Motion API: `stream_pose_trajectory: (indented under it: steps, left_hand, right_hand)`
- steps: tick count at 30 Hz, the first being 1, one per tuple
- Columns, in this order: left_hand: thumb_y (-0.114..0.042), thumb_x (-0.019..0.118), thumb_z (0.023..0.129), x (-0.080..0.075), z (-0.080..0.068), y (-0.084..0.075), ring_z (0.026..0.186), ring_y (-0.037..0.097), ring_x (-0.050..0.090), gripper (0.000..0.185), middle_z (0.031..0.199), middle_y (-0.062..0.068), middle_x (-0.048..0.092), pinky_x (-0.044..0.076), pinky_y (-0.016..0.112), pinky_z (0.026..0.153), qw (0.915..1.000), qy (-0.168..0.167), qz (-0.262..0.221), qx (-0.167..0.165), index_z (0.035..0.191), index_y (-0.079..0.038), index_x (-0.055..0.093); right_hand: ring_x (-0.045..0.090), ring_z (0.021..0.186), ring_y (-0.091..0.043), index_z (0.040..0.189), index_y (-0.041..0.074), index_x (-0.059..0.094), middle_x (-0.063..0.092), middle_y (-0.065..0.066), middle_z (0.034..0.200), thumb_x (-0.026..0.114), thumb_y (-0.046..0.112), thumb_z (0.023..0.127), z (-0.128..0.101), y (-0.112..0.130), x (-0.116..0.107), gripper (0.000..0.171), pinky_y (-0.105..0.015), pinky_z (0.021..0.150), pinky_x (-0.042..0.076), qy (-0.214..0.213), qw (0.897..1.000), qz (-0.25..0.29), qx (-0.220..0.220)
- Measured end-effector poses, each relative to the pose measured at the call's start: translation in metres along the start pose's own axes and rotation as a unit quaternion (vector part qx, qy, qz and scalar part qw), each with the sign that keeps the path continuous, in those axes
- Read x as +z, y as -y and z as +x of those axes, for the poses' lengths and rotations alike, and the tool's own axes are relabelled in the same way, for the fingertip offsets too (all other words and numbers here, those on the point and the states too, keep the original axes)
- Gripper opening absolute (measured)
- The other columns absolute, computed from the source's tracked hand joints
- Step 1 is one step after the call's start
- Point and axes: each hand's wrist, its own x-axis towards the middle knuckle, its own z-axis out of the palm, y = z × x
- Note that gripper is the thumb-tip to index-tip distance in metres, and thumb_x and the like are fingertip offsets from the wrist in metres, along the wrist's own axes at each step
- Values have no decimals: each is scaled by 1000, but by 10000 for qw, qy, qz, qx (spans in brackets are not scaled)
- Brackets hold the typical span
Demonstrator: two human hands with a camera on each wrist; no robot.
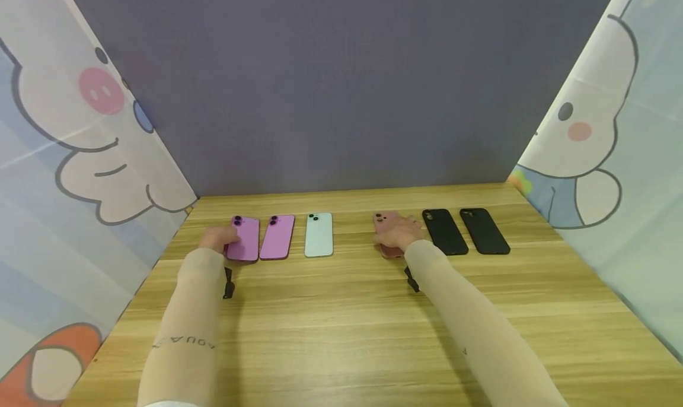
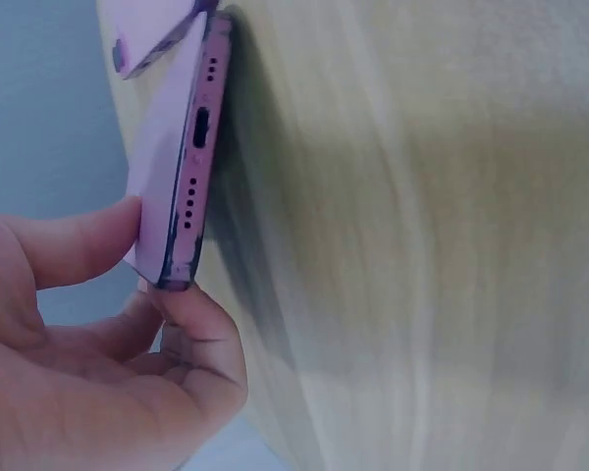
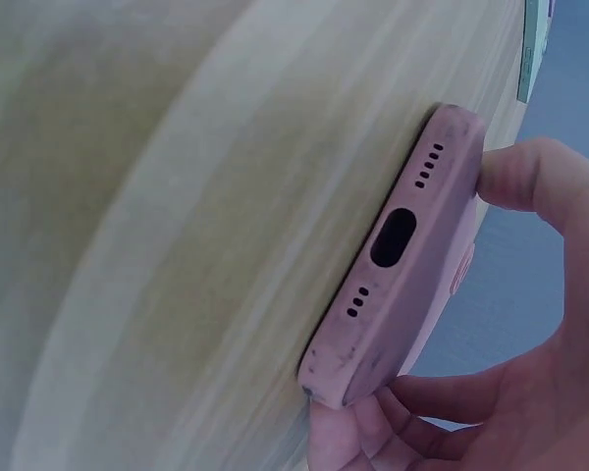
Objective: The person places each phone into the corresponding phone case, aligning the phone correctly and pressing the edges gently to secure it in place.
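At the left end of the row, my left hand pinches a purple smartphone by its left edge. The left wrist view shows thumb on the back and fingers beneath, with that edge of the phone tilted up off the table. My right hand grips a pink phone case across its width. Seen from the right wrist, the thumb is on one long side and the fingers on the other, and the case's port and speaker cutouts face the camera. Part of the case is hidden under the hand.
Between the hands lie a second purple smartphone and a pale mint smartphone. Two black phone cases lie right of the right hand. A grey panel stands behind the wooden table, with cartoon-print curtains at both sides.
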Motion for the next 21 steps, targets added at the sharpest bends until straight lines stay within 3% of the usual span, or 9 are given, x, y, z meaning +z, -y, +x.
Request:
stream_pose_trajectory:
  steps: [2, 8, 16, 21]
  left_hand:
    - [-7, 51, 96, -2, 1, 0, 83, 20, 56, 48, 114, 25, 55, 51, 24, 66, 9999, 92, -29, 68, 133, 23, 45]
    - [-7, 44, 95, -4, 4, 0, 62, 11, 49, 41, 96, 13, 52, 46, 23, 55, 9995, 146, -278, 28, 130, 15, 47]
    - [0, 38, 91, -6, 6, 6, 55, 9, 44, 33, 86, 9, 49, 42, 21, 52, 9983, 281, -207, 463, 120, 13, 45]
    - [-1, 36, 93, -3, 2, 8, 64, 12, 49, 33, 98, 14, 48, 46, 23, 58, 9979, 265, -217, 555, 122, 13, 45]
  right_hand:
    - [38, 126, -49, 148, -9, 38, 36, -35, 141, 66, 52, 87, 0, -1, 0, 90, -58, 99, 42, -26, 10000, -6, -75]
    - [37, 127, -49, 148, -8, 41, 36, -35, 142, 63, 51, 88, 0, -5, 1, 86, -58, 98, 41, -21, 9997, 18, -246]
    - [41, 121, -48, 142, -8, 47, 37, -35, 138, 64, 50, 86, -5, -10, -1, 82, -58, 94, 43, -40, 9994, 73, -341]
    - [44, 115, -45, 140, -7, 50, 41, -33, 135, 63, 54, 87, -6, -13, -2, 82, -59, 95, 44, -12, 9992, -53, -391]
